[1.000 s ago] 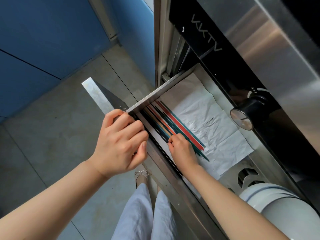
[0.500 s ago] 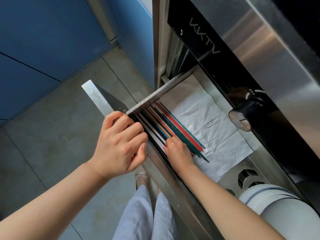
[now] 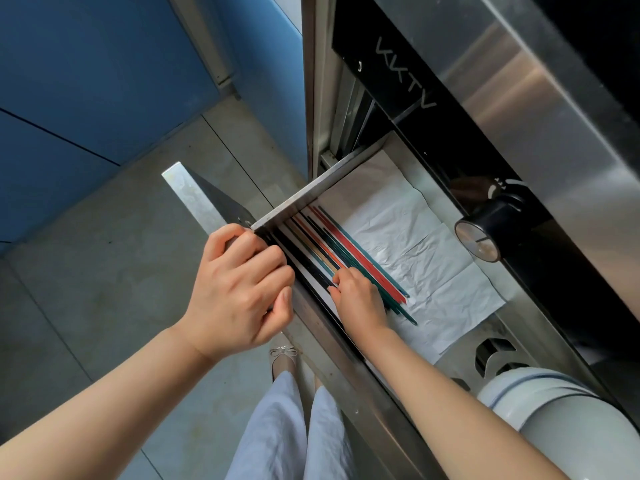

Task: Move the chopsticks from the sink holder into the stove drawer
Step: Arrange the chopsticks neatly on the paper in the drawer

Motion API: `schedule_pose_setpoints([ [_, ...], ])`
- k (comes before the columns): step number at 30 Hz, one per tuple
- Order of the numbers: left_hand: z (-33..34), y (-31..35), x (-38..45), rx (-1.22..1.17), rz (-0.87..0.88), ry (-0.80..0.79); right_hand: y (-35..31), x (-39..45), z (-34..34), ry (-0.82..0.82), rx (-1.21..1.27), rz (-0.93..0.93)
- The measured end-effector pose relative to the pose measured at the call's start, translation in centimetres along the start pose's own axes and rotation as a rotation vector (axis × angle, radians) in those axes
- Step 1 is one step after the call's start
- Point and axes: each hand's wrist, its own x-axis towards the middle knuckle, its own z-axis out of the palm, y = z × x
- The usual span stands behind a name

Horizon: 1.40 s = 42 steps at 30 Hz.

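Observation:
Several chopsticks (image 3: 349,249), red, green, orange, dark and tan, lie side by side along the near wall of the open steel stove drawer (image 3: 294,199), on white paper (image 3: 415,251). My right hand (image 3: 358,296) is inside the drawer, fingertips resting on the near ends of the chopsticks. My left hand (image 3: 242,285) is curled over the drawer's front panel at its left corner, gripping it.
The stove's black front with a round knob (image 3: 479,239) overhangs the drawer. A pale round bowl (image 3: 568,420) sits at the drawer's right end beside cut-out slots. Below are a grey tiled floor, my light trousers and a shoe, and blue cabinets at left.
My right hand has slid a little toward the drawer's near wall, nudging the chopsticks closer together. My left hand keeps its grip on the drawer front.

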Motion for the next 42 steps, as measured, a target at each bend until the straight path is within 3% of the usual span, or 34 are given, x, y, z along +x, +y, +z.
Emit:
schedule_pose_setpoints([
  [6, 0.0, 0.0, 0.0, -0.004, -0.003, 0.009, -0.1, -0.8, 0.5, 0.028, -0.097, -0.022],
  [11, 0.1, 0.0, 0.0, -0.003, 0.001, 0.005, -0.1, -0.4, 0.2, -0.028, -0.062, -0.115],
  [14, 0.1, 0.0, -0.1, -0.001, 0.001, 0.006, 0.0, -0.3, -0.7, 0.037, -0.014, -0.093],
  [17, 0.1, 0.0, -0.1, 0.002, 0.003, 0.003, 1.3, -0.6, -1.4, 0.151, 0.030, 0.068],
  [21, 0.1, 0.0, -0.2, 0.000, -0.001, 0.000, 4.0, -2.2, -1.8, 0.084, 0.054, 0.389],
  [30, 0.0, 0.1, 0.0, -0.007, -0.010, -0.003, 6.7, -5.2, -3.2, 0.018, 0.132, 0.748],
  [42, -0.1, 0.1, 0.1, -0.005, -0.015, -0.011, 5.2, -3.1, -3.9, 0.051, 0.373, 0.856],
])
